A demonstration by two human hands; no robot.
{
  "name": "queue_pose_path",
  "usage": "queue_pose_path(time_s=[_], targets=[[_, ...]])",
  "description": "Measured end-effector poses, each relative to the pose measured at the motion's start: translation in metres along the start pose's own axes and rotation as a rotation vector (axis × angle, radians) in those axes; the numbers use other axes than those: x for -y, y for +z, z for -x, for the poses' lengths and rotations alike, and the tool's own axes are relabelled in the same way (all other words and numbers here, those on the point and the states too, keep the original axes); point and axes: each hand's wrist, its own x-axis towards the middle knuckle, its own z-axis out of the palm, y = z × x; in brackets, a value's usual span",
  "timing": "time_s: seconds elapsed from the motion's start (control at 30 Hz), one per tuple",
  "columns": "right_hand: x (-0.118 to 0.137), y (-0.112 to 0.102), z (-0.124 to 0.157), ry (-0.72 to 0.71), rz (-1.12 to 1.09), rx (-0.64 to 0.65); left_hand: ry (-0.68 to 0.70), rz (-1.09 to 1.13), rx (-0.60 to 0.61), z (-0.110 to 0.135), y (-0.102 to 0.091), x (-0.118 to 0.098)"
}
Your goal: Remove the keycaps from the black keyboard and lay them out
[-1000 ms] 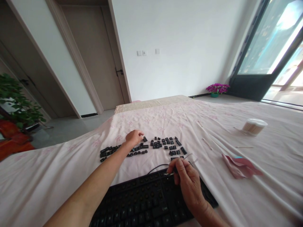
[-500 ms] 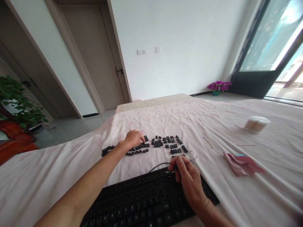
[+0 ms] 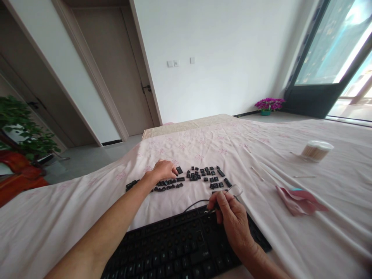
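A black keyboard (image 3: 162,244) lies in front of me, its upper rows stripped of keycaps and its lower rows still capped. Beyond it, loose black keycaps (image 3: 193,176) are spread in rows and clusters on the cloth. My left hand (image 3: 166,170) reaches over the left group, fingertips pinched on a small black keycap (image 3: 176,174) beside a larger one. Over the right part of the keyboard, my right hand (image 3: 229,213) is closed around a wire keycap puller (image 3: 236,190). Its wire loop sticks out past the knuckles, and its middle is hidden by the fingers.
A pink floral cloth (image 3: 261,147) covers the surface. On the right are a clear tub of cotton swabs (image 3: 316,150), several loose swabs (image 3: 257,173) and a folded pink cloth (image 3: 300,201). The keyboard's cable (image 3: 196,202) curves behind it.
The view has shifted very slightly. Both hands stay almost in place, the left at the loose keycaps and the right over the keyboard with the puller.
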Motion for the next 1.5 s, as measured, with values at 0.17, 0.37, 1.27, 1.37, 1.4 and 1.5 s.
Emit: queue_pose_path(time_s=[0.17, 0.37, 1.27, 1.37, 1.4, 1.5], targets=[[-0.001, -0.001, 0.001, -0.006, 0.013, 0.009, -0.006, -0.035, -0.042, -0.001, 0.005, -0.001], [-0.001, -0.001, 0.002, 0.009, 0.002, 0.006, 0.003, -0.071, -0.082, 0.003, 0.004, -0.003], [0.030, 0.023, 0.006, 0.009, 0.437, 0.680, -0.151, 0.395, -0.459, 0.093, -0.011, -0.012], [0.034, 0.036, 0.009, -0.102, 0.687, 0.719, -0.128, 0.521, -0.441, 0.140, -0.002, -0.001], [0.036, 0.039, 0.011, -0.137, 0.772, 0.721, -0.157, 0.549, -0.445, 0.153, 0.003, 0.007], [0.044, 0.042, 0.006, -0.229, 1.014, 0.710, -0.276, 0.651, -0.452, 0.182, 0.020, 0.039]])
